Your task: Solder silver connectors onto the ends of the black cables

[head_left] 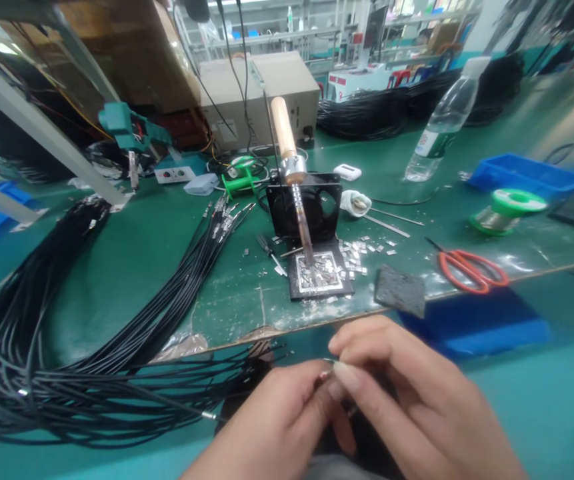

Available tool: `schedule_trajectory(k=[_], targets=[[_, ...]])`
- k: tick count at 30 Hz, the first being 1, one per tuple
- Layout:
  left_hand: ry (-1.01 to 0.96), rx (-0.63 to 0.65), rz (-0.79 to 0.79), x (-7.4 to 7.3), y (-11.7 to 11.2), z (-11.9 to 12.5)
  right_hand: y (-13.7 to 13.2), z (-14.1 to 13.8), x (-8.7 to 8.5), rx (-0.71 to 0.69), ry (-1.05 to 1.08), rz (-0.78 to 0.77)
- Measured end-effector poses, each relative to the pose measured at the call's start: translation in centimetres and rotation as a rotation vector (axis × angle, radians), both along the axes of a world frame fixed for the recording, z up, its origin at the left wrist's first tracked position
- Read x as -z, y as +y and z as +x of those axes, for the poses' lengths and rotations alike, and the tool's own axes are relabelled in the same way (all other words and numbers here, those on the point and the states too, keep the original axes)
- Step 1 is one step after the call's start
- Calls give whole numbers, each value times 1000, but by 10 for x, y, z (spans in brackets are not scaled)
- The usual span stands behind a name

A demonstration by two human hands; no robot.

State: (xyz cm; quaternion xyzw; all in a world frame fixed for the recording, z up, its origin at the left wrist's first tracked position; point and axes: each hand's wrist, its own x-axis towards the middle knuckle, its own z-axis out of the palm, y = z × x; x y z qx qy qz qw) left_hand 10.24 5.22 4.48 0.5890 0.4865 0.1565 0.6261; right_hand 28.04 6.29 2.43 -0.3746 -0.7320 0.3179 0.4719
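My left hand (287, 410) and my right hand (411, 393) meet in front of the bench edge. Both are closed in a pinch, fingertips touching around something tiny that I cannot make out; a thin metallic glint shows between them. Left of them, a bundle of black cables (117, 393) runs over the bench edge. Beyond my hands, a soldering iron (285, 130) with a wooden handle stands tip down over a dark plate (294, 291) holding small metal pieces. Loose metal tabs (354, 257) lie scattered to its right.
A black fan (329, 200) stands behind the iron. Orange-handled scissors (471, 272), a grey block (399, 290), a solder spool (509, 207), a plastic bottle (437, 133) and a blue tray (527, 175) are on the right. A screwdriver (267, 248) lies left of the plate.
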Motion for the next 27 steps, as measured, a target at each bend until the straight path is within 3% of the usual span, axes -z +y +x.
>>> schedule_trajectory(k=[6, 10, 20, 27], targets=[[13, -84, 29, 5, -8, -2, -8, 0, 7, -47, 49, -268], [-74, -218, 42, 9, -12, -9, -12, 8, 11, -39, 142, -277], [-89, -278, 141, 14, -13, -9, -17, 6, 20, -36, 226, -274], [-124, -313, 75, 13, -13, -8, -16, 5, 24, -28, 251, -265]])
